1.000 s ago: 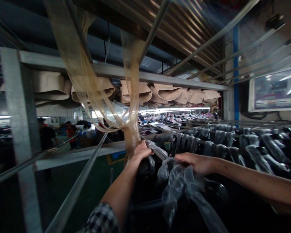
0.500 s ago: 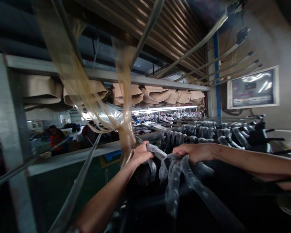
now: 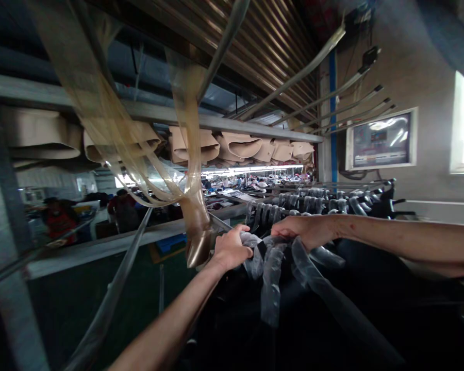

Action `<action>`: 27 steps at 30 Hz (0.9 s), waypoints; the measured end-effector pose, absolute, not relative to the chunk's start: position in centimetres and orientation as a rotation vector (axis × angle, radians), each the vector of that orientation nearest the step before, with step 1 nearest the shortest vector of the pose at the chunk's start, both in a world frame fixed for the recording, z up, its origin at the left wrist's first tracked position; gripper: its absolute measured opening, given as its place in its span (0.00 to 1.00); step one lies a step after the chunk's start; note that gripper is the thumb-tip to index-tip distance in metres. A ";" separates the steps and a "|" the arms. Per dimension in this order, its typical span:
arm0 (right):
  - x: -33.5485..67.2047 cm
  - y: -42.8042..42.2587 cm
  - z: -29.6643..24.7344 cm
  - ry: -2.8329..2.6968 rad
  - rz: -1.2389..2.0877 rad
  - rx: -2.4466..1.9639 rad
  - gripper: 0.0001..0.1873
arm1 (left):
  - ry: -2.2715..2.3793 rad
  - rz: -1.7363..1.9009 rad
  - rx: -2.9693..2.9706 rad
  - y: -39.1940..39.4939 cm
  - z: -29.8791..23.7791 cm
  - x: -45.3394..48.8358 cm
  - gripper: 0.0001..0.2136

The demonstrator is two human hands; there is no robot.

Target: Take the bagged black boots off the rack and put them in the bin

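Observation:
My left hand (image 3: 230, 249) is closed around the plastic-wrapped top of a dark garment (image 3: 263, 268) hanging on the rail. Close beside it, my right hand (image 3: 305, 230) grips the clear plastic wrap (image 3: 313, 268) at the necks of the neighbouring hangers. Both hands nearly touch at the near end of the rail. Below them the dark garments (image 3: 294, 330) hang in shadow. A bundle of yellowish translucent straps (image 3: 195, 206) droops from above just left of my left hand.
More wrapped hangers (image 3: 317, 201) run along the rail toward the wall. Metal rails (image 3: 112, 299) and a steel frame post (image 3: 7, 247) stand left. Tan folded pieces (image 3: 232, 147) sit on a beam overhead. People (image 3: 121, 208) work in the background. A board (image 3: 381, 140) hangs on the wall.
The view has swung right and tilted. My hands have drawn closer together on the wrapped hanger tops, and the right hand has shifted left along the rail.

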State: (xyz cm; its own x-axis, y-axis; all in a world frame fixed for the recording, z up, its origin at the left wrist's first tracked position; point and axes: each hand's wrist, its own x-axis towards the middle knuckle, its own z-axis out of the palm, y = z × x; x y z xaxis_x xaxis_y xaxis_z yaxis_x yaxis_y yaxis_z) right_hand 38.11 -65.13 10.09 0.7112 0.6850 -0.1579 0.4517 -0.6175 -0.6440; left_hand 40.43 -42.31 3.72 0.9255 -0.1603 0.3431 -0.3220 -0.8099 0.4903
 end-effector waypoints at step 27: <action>22.7 -62.5 -3.2 -1.084 0.006 -2.662 0.10 | -0.572 0.437 2.340 -44.9 3.5 37.6 0.21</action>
